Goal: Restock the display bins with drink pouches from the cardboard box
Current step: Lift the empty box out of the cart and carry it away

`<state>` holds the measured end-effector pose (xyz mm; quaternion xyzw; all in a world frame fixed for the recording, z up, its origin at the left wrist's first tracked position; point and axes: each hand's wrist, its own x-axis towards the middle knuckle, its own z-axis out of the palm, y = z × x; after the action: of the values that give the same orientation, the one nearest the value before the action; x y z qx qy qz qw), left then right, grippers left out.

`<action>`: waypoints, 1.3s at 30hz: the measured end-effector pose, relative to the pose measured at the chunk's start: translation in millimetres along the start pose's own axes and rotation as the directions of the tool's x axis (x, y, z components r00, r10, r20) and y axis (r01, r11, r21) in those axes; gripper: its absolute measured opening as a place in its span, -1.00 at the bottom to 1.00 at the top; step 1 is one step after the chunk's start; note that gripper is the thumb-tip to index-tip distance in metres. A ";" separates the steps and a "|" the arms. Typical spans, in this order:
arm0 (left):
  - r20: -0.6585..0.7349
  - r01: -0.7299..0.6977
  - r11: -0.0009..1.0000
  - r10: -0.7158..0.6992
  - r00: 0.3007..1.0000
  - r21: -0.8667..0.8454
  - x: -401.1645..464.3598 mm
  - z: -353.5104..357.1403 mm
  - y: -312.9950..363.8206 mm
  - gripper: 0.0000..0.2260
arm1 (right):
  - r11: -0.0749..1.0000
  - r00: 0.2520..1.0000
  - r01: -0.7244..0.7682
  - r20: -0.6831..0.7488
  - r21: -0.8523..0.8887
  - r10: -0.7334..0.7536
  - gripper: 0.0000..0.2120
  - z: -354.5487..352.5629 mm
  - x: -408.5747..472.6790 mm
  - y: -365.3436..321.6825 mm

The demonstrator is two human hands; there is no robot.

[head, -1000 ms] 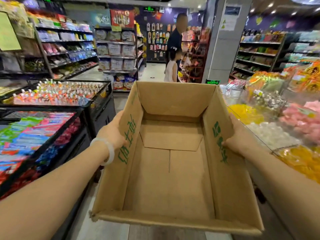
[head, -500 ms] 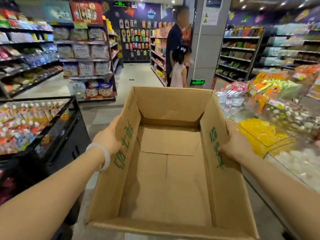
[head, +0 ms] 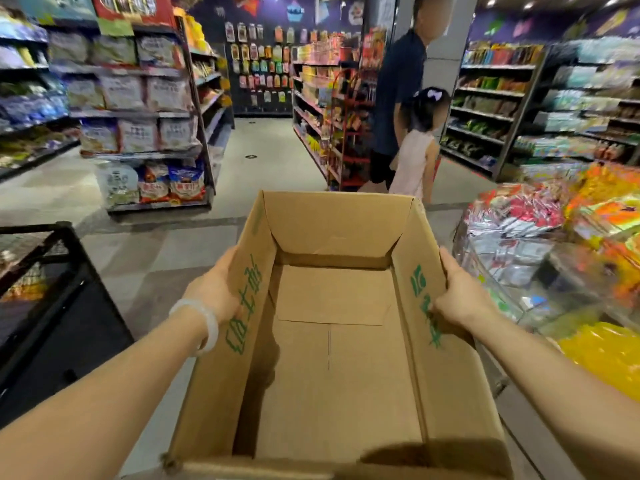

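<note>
Shop aisle, grey tiled floor [head: 263, 161], stocked shelves [head: 138, 109] upper left; left hand [head: 214, 289] and right hand [head: 460, 292] grip empty cardboard box [head: 339, 341] centre.

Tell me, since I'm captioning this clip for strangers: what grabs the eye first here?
The big empty cardboard box fills the centre, held by its side walls by the left hand and the right hand. Just beyond its far edge, two shoppers stand in the aisle. On the right, clear bins of bright sweets crowd the frame.
</note>
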<state>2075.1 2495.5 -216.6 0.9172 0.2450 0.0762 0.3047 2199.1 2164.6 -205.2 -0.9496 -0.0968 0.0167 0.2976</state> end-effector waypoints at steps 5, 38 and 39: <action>0.009 -0.039 0.999 0.038 0.999 0.027 131.9 10.8 14.0 -0.10 | 0.998 0.998 -0.049 -0.035 -0.040 0.047 -0.10 20.2 127.0 -13.4; 0.412 -0.244 0.960 0.281 0.867 -0.141 851.5 322.9 245.7 -0.14 | 0.884 0.867 -0.455 -0.172 0.111 0.468 -0.14 101.3 754.5 148.2; 0.430 -0.245 0.965 0.260 0.865 -0.091 863.7 336.2 252.4 -0.14 | 0.871 0.853 -0.478 -0.175 0.114 0.491 -0.12 103.6 765.4 157.1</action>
<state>3024.1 2573.3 -344.2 0.9296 0.0467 -0.0886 0.3548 2967.8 2244.9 -359.8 -0.9298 0.1763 -0.0002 0.3233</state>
